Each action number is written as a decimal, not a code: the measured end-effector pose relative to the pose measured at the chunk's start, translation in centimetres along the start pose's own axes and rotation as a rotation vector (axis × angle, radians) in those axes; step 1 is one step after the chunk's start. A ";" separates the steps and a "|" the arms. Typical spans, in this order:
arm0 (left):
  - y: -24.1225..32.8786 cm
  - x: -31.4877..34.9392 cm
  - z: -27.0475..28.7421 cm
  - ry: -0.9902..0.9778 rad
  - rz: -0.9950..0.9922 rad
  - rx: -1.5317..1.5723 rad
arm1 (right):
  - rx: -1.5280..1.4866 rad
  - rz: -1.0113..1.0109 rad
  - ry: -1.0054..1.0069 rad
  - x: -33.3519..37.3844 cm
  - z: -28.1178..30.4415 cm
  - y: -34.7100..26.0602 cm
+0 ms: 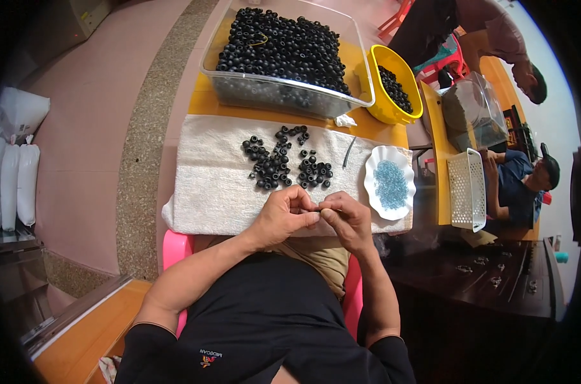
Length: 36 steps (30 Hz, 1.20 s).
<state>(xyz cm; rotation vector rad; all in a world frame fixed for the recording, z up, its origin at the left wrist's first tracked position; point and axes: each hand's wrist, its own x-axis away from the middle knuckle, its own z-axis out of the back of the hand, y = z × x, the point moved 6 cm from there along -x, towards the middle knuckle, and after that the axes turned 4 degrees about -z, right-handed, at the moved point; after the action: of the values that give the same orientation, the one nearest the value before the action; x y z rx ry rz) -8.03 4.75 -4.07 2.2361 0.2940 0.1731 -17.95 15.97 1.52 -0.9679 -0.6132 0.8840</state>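
Observation:
My left hand and my right hand meet at the near edge of a white towel, fingertips pinched together. A small dark bit shows between them, mostly hidden by the fingers. Just beyond lies a loose pile of small round black parts with holes, with another cluster of black parts to its right. A white scalloped dish of tiny clear bluish pieces sits right of my right hand. Farther back on the towel rests a thin dark stick.
A clear plastic bin full of black parts stands behind the towel, beside a yellow tub holding more. Crumpled white tissue lies between. At right, two people work near a white perforated basket. White sacks stand far left.

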 end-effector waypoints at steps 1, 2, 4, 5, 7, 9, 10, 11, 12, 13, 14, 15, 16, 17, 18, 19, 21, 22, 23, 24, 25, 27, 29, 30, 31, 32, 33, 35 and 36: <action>0.1 0.0 0.1 0.008 0.003 0.009 | -0.001 0.002 -0.002 0.1 -0.5 -0.3; 0.2 0.0 0.1 0.016 0.006 0.019 | 0.101 0.083 0.061 0.4 -0.6 -1.3; 0.4 0.1 0.0 0.032 0.016 0.010 | 0.156 0.205 0.132 0.9 -0.6 -1.9; 0.5 0.2 0.0 0.045 0.027 0.002 | 0.157 0.206 0.133 1.1 -0.8 -1.7; 0.6 0.1 0.0 0.061 0.029 0.011 | 0.135 0.279 0.177 1.4 -1.0 -2.0; 0.5 0.2 0.1 0.080 0.032 0.021 | 0.193 0.326 0.197 1.4 -1.1 -2.9; 0.5 0.2 0.3 0.092 0.016 0.000 | 0.252 0.373 0.219 1.4 -1.3 -3.5; 0.5 0.2 0.4 0.104 0.001 -0.020 | 0.253 0.374 0.217 1.4 -1.4 -3.6; 0.5 0.2 0.4 0.105 -0.001 -0.019 | 0.276 0.381 0.237 1.4 -1.6 -3.6; 0.5 0.1 0.3 0.103 0.004 -0.006 | 0.298 0.389 0.261 1.4 -1.5 -3.5; 0.4 0.1 0.3 0.101 0.008 0.007 | 0.297 0.390 0.263 1.4 -1.5 -3.2; 0.4 0.0 0.2 0.099 0.008 0.005 | 0.317 0.396 0.283 1.5 -1.5 -2.9; 0.5 0.1 0.2 0.102 0.008 -0.005 | 0.339 0.403 0.300 1.6 -1.6 -2.8; 0.6 0.1 0.2 0.104 0.008 -0.015 | 0.340 0.404 0.299 1.6 -1.7 -2.9; 0.5 0.1 0.2 0.105 0.006 -0.015 | 0.336 0.405 0.313 1.6 -1.7 -3.0; 0.5 0.1 0.2 0.107 0.000 -0.002 | 0.333 0.406 0.327 1.6 -1.8 -3.0; 0.5 0.1 0.3 0.108 -0.007 0.012 | 0.333 0.412 0.342 1.6 -2.0 -3.1; 0.6 0.2 0.3 0.107 -0.002 0.021 | 0.331 0.417 0.358 1.6 -2.0 -3.1; 0.6 0.2 0.3 0.106 0.004 0.030 | 0.331 0.419 0.358 1.7 -2.2 -3.1; 0.7 0.3 0.2 0.105 0.002 0.029 | 0.335 0.410 0.372 1.7 -2.4 -3.0; 0.7 0.3 0.2 0.102 -0.009 0.042 | 0.339 0.399 0.388 1.8 -2.5 -2.8; 0.7 0.4 0.1 0.097 -0.021 0.054 | 0.340 0.383 0.393 2.0 -2.6 -2.3; 0.7 0.4 0.1 0.107 -0.006 0.026 | 0.340 0.368 0.399 2.0 -2.7 -2.0; 0.8 0.4 0.0 0.104 -0.008 0.024 | 0.328 0.365 0.404 2.0 -2.6 -1.9; 0.8 0.3 0.0 0.107 -0.017 0.007 | 0.317 0.360 0.409 2.0 -2.6 -1.9; 0.9 0.3 0.0 0.109 -0.026 -0.009 | 0.317 0.362 0.413 2.0 -2.5 -1.9; 0.9 0.3 0.0 0.106 -0.026 -0.011 | 0.319 0.364 0.415 2.0 -2.5 -2.1; 0.8 0.3 0.1 0.121 0.004 -0.036 | 0.320 0.368 0.420 1.9 -2.3 -2.3; 0.7 0.3 0.1 0.119 0.004 -0.038 | 0.366 0.415 0.442 1.9 -2.2 -2.6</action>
<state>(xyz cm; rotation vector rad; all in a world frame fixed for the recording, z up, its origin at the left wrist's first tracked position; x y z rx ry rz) -7.62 4.34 -3.58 2.1930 0.3472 0.3127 -14.27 15.92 2.97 -0.9262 0.1336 1.0576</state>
